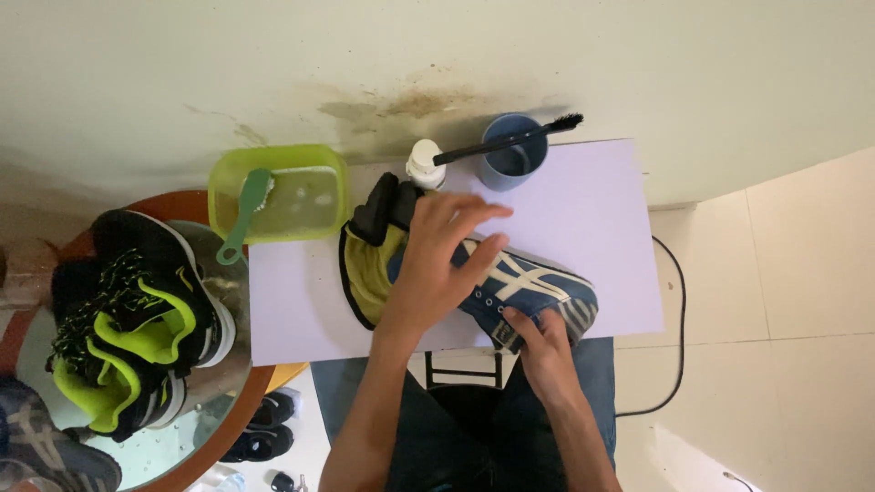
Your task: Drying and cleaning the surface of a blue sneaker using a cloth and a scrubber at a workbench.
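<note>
A blue sneaker (538,288) with white stripes lies on its side on a pale lilac board (602,210). My left hand (437,260) rests on top of the shoe's middle, fingers spread toward the heel end, where a yellow cloth (369,273) and a black pad (378,211) lie. My right hand (538,339) grips the shoe's sole edge near the toe from below.
A green tub (319,159) of cloudy water holds a green brush (246,211). A white bottle (425,164) and a blue cup (515,155) with a black brush (510,138) stand at the back. Black-and-lime sneakers (137,319) sit on a round table on the left. A black cable (670,328) runs along the floor.
</note>
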